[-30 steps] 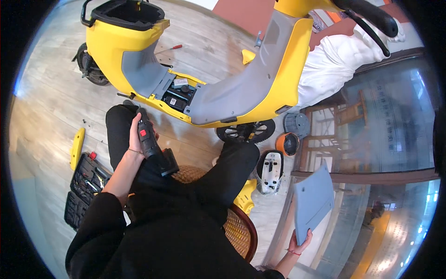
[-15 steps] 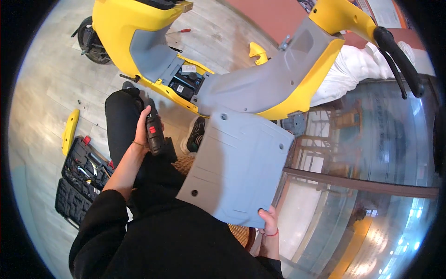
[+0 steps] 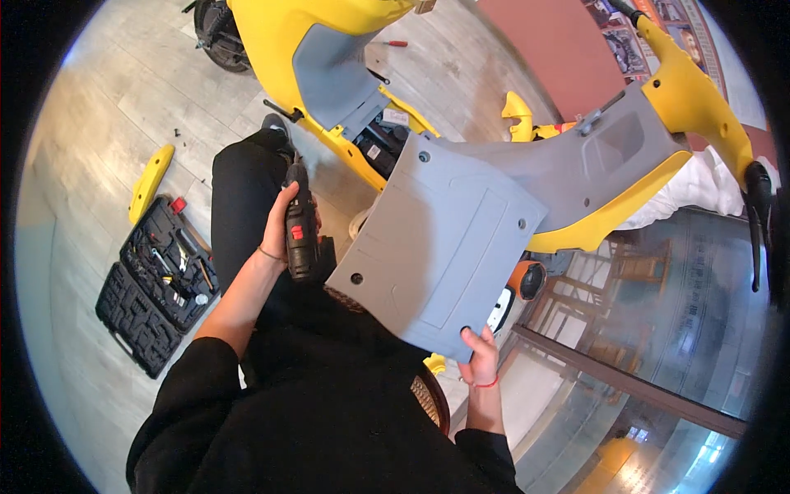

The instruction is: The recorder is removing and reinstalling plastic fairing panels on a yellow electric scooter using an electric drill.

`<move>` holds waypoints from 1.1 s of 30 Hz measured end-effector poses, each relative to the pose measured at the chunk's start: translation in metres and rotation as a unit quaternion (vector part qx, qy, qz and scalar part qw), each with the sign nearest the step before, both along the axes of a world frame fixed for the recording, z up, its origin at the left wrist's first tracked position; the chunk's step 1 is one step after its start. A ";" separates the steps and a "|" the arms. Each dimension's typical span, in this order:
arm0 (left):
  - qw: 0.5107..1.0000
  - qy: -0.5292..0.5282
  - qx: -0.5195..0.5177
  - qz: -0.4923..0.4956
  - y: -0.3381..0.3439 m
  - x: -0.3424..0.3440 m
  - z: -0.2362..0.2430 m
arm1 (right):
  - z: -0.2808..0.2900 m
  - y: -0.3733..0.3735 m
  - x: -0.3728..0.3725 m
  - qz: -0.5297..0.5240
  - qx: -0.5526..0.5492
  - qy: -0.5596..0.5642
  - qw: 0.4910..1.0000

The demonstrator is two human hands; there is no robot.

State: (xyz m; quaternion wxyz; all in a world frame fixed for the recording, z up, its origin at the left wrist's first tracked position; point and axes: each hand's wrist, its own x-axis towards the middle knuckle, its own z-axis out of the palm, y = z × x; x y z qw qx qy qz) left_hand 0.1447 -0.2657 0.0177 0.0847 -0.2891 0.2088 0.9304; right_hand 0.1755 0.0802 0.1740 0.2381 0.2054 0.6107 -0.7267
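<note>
My left hand (image 3: 282, 218) is closed around a black cordless drill (image 3: 302, 235) with a red switch, its nose pointing away from me over my leg. With my right hand (image 3: 480, 356) I grip the near right corner of a flat grey plastic panel (image 3: 444, 247), thumb on top. The panel is tilted over my lap and has a round hole near each corner. Beyond it stands a yellow and grey scooter (image 3: 576, 169). An open compartment (image 3: 381, 148) in the scooter's footboard shows black parts inside; the panel hides part of it.
An open black toolbox (image 3: 156, 280) and a yellow trim piece (image 3: 151, 183) lie on the floor at left. A red-handled screwdriver (image 3: 395, 44) and another yellow part (image 3: 517, 115) lie beyond the scooter. Glass panes (image 3: 666, 288) stand at right. A wicker seat (image 3: 429, 399) is under me.
My view has swung, so the scooter and toolbox sit further right. The panel has shifted toward the scooter and now covers part of the footboard. Both hands keep their holds.
</note>
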 end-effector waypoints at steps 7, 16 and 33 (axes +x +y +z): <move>1.000 -0.005 -0.025 -0.002 0.000 -0.005 0.000 | -0.002 0.002 -0.004 0.036 -0.012 0.032 0.999; 0.999 0.021 -0.026 -0.038 0.002 -0.006 0.010 | -0.001 0.005 0.004 0.012 0.005 0.048 0.999; 0.991 0.084 -0.027 -0.101 0.006 -0.002 0.014 | -0.028 -0.007 -0.026 0.054 0.077 0.084 0.992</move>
